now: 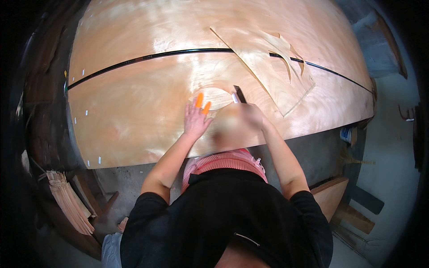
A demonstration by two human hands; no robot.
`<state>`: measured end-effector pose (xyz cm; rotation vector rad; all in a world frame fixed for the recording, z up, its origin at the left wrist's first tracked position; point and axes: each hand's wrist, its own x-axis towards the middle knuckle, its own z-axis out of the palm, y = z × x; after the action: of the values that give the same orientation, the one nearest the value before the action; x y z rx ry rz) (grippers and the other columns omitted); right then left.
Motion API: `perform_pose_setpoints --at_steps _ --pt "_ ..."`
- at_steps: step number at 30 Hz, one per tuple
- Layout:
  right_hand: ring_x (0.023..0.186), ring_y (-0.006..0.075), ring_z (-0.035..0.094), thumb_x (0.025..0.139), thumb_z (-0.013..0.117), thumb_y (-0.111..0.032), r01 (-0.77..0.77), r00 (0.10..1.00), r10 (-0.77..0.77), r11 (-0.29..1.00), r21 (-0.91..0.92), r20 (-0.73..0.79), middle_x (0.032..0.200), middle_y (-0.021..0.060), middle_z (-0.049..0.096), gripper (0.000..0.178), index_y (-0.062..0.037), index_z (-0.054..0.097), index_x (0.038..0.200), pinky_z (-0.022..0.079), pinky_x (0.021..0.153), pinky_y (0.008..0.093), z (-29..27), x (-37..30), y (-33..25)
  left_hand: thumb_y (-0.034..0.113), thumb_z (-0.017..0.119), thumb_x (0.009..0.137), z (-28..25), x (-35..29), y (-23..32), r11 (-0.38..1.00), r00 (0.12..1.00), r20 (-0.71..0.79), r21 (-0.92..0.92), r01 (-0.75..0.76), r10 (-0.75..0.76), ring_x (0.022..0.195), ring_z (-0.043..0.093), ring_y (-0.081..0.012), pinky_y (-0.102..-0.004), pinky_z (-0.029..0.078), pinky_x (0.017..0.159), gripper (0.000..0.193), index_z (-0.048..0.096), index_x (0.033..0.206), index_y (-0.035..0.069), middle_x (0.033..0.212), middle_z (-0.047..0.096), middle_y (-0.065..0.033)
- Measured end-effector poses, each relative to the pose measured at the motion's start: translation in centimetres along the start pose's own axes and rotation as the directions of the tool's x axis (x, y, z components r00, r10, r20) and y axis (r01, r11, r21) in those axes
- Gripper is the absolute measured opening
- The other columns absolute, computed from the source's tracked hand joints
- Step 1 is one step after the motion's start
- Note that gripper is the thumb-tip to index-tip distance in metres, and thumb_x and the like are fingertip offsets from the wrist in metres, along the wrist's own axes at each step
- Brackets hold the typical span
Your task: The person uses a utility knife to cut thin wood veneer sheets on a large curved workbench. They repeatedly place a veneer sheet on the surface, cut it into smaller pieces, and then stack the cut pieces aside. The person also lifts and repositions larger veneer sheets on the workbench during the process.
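My left hand [196, 117] lies with fingers spread on the wood veneer sheet [129, 111]. Two of its fingers wear orange finger covers [203, 103]. Just beyond its fingertips is a pale, leaf-shaped veneer patch [216, 98], flush with the sheet as far as I can see. On the patch's right side, my right hand [251, 117] is closed around a dark, flat knife-like tool [240, 94], its end pointing away from me. A small white part shows beside the tool. Blur covers part of the right hand and the area below the patch.
A loose triangular veneer offcut [272, 80] with torn strips lies at the right, across a black strip [152, 55] running over the worktop. Small white tags dot the left edge. Bundled veneer strips [67, 198] stand lower left; boards [330, 196] lean lower right.
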<state>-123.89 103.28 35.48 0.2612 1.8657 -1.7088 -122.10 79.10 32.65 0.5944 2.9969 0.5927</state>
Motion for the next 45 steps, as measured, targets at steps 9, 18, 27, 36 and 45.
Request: perform_pose_setpoints --at_steps 9,18,27,36,45 --pt "0.038 0.0036 0.03 0.08 0.058 -0.023 -0.092 0.983 0.051 0.969 0.229 0.176 0.049 -0.005 0.037 0.019 -0.0046 0.055 0.082 0.023 0.035 0.0195 10.8 7.5 -3.9 0.034 0.061 0.071 0.1 -2.0 -3.1 0.968 0.972 -0.054 0.099 0.231 -0.227 0.125 0.021 -0.0292 -0.0533 0.017 0.097 0.04 0.058 0.103 0.012 0.129 0.03 -0.017" --pt "0.038 0.0055 0.033 0.076 0.061 -0.021 -0.278 0.95 0.281 0.96 -0.04 0.139 0.051 -0.0021 0.042 0.018 -0.0039 0.054 0.075 0.023 0.034 0.0208 10.3 9.8 -1.4 0.023 0.062 0.068 0.0 -2.4 -3.7 0.981 0.959 -0.222 -0.117 0.155 -0.178 0.122 0.026 -0.0318 -0.0535 0.018 0.096 0.032 0.059 0.094 0.005 0.123 0.036 -0.0196" --pt "0.039 0.0039 0.031 0.078 0.06 -0.021 -0.26 0.954 0.261 0.965 -0.026 0.146 0.052 -0.003 0.042 0.017 -0.0052 0.053 0.08 0.022 0.034 0.0194 10.3 9.7 -1.5 0.022 0.06 0.07 -0.1 -2.3 -3.6 0.981 0.961 -0.215 -0.119 0.152 -0.175 0.122 0.025 -0.0331 -0.0537 0.017 0.096 0.04 0.053 0.107 0.006 0.126 0.033 -0.0198" --pt "0.04 0.0023 0.028 0.079 0.059 -0.021 -0.225 0.953 0.17 0.951 0.214 0.25 0.052 -0.0051 0.039 0.018 -0.0058 0.051 0.077 0.021 0.035 0.0178 10.2 9.3 -3.4 0.024 0.06 0.071 0.4 -2.4 -3.7 0.983 0.964 -0.197 -0.073 0.168 -0.179 0.122 0.025 -0.0324 -0.0542 0.018 0.096 0.044 0.049 0.111 0.009 0.128 0.03 -0.0187" --pt "0.04 0.004 0.034 0.077 0.06 -0.021 -0.259 0.945 0.287 0.95 -0.173 0.159 0.05 -0.0036 0.042 0.016 -0.0054 0.057 0.078 0.025 0.036 0.0194 10.0 9.9 -1.8 0.027 0.059 0.071 0.9 -2.5 -3.8 0.961 0.937 -0.259 -0.208 0.184 -0.236 0.12 0.027 -0.0335 -0.0536 0.017 0.097 0.055 0.041 0.118 0.004 0.125 0.034 -0.0189"
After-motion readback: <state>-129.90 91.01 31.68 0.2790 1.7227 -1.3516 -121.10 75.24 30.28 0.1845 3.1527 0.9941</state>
